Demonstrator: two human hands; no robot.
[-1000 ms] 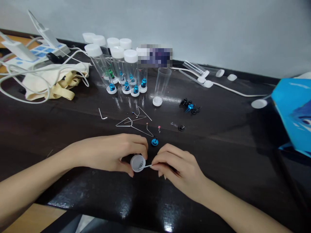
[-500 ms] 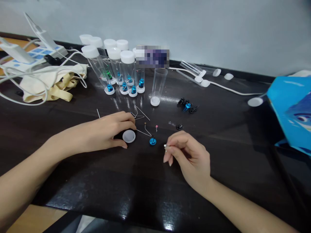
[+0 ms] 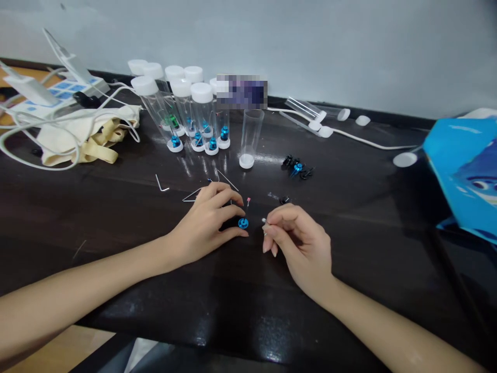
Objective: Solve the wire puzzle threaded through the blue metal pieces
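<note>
A pale grey wall [image 3: 310, 46] rises behind a dark, glossy bench [image 3: 174, 305]. At the far right stands a bright blue item [image 3: 446, 171] printed with part of a cartoon face. Two bare hands work near the middle of the bench: the left hand [image 3: 212, 217] has thumb and fingers spread in a loose curve, while the right hand [image 3: 301, 238] pinches thumb and fingertips together. At the left lie a cream cloth bag [image 3: 73, 132] and, behind it, a power strip [image 3: 64, 95] trailing white cables. Beyond the hands stands a cluster of white-capped clear tubes [image 3: 202, 93], blue pieces inside several and a green one in another. Just right of it, a single uncapped tube [image 3: 252, 134] stands upright. Further right is a small heap of black and blue parts [image 3: 297, 167]. Bent wires [image 3: 227, 179] lie partly hidden behind the left hand, an L-shaped key [image 3: 164, 189] to their left. A small blue disc [image 3: 243, 223] sits between the left thumb and fingers — whether they touch it, I cannot tell. Smallest is a whitish piece [image 3: 264, 220] at the right fingertips — too tiny to identify.
</note>
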